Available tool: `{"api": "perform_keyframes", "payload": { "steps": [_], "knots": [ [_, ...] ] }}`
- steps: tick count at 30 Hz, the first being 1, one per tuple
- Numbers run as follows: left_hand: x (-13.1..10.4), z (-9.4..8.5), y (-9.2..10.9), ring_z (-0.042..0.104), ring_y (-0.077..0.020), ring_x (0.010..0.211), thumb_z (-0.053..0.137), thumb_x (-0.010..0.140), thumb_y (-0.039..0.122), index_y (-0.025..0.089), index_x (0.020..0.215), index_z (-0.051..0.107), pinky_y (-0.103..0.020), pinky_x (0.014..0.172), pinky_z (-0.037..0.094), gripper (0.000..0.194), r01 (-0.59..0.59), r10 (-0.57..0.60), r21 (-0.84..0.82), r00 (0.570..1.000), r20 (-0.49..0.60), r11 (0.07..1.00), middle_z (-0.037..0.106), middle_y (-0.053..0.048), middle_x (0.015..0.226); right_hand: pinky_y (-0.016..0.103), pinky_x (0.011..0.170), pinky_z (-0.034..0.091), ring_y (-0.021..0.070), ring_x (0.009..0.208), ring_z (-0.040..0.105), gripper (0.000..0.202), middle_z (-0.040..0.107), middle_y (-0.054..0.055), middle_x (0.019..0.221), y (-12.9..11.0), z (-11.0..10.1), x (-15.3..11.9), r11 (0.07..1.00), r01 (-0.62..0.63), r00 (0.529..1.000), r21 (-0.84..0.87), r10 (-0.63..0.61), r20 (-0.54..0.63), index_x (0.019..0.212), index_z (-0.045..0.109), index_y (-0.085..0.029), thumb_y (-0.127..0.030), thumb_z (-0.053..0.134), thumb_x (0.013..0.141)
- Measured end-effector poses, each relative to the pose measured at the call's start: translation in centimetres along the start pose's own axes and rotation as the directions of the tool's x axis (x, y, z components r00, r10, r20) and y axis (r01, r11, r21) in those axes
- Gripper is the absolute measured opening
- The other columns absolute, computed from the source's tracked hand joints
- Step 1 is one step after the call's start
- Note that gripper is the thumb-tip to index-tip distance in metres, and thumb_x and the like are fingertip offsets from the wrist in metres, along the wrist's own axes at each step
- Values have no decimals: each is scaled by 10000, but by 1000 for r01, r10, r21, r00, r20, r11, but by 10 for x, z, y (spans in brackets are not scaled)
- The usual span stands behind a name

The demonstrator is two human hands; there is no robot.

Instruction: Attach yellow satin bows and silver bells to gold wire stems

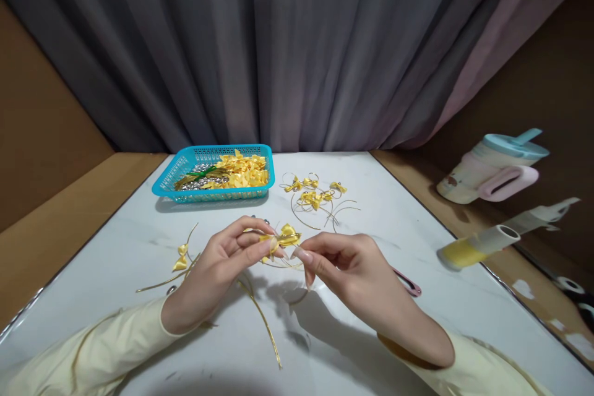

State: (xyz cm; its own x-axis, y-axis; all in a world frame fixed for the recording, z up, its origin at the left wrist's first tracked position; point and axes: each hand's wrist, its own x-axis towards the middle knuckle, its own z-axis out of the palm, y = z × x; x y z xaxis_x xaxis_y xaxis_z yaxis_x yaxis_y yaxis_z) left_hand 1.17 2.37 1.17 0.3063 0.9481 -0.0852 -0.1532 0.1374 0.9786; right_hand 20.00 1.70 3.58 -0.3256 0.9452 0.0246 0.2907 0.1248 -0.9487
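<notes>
I am watching through the head camera, and several things escape me. Directly nearer to me than the blue basket (pixel 213 195), the left fingers cover part of the yellow bow (pixel 290 236) being handled, so I cannot see its knot clearly. Both sleeves (pixel 106 346) run out of the bottom of my view. A pink thing (pixel 412 285), well to the right of the basket and nearer me, is half hidden by the right wrist; I cannot tell what it is. Dark and white rolls (pixel 572 286), farther right still, are cut off by the edge.

The left hand (pixel 223 266) is closed to a pinch, thumb and fingers holding the bow. The right hand (pixel 350 266) is narrow, fingertips drawn together at the bow's lower right edge; I cannot tell whether they grip a fine wire there.

Just right of the basket, finished-looking bows (pixel 315 200) lie among curled gold wires. Nearer me than the basket are one more bow (pixel 182 257) and a bunch of wires (pixel 262 315). Yellow ribbon pieces (pixel 244 170) and silver beads (pixel 199 179) fill the basket. Far to its right stand a lidded cup (pixel 464 167), its print too small for me to read, and a tilted-looking tube (pixel 477 247) with yellow inside.
</notes>
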Motion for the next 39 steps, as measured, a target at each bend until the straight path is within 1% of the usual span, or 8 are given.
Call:
{"api": "perform_keyframes", "payload": {
  "steps": [6,13,17,22,26,39],
  "knots": [
    [-1,-2,-3,625,-105,804,645,817,288,241,906,607,-172,756,427,108,-15,15,12,1000,6,1000,693,38,754,173,420,308,49,434,390,214,576,-17,522,-1,-1,0,1000,-27,1000,13,26,10,680,650,-126,-228,548,838],
    [1,-1,-2,621,-97,800,637,824,276,239,904,610,-164,752,427,92,-19,19,7,1000,22,1000,701,39,768,166,420,311,45,430,383,209,576,-16,513,1,0,1,1000,4,1000,-2,-4,16,674,649,-119,-197,543,837],
    [2,1,-1,617,-93,785,634,825,265,231,896,612,-163,747,423,81,-8,8,-21,999,33,1000,692,37,748,163,428,324,48,442,412,204,582,-15,523,2,0,0,1000,29,1000,2,-29,9,689,655,-119,-203,544,838],
    [0,1,1,611,-93,751,634,822,246,223,885,601,-171,733,421,75,32,-27,-96,998,51,995,682,29,720,165,429,330,52,442,428,188,587,-14,519,3,0,2,998,59,998,-25,-59,-5,705,666,-116,-188,547,831],
    [-1,2,1,609,-89,738,646,812,247,223,878,605,-164,723,419,81,34,-29,-119,999,39,992,684,28,719,166,430,333,55,435,426,192,585,-13,502,2,0,2,998,49,999,-39,-50,0,694,672,-117,-180,547,827],
    [-1,3,2,616,-103,760,648,809,254,223,866,618,-175,731,423,72,26,-21,-112,999,41,993,690,22,728,167,426,325,53,433,418,192,576,-22,503,3,2,0,999,33,999,-11,-33,-3,697,668,-126,-183,548,835]
  ]
}}
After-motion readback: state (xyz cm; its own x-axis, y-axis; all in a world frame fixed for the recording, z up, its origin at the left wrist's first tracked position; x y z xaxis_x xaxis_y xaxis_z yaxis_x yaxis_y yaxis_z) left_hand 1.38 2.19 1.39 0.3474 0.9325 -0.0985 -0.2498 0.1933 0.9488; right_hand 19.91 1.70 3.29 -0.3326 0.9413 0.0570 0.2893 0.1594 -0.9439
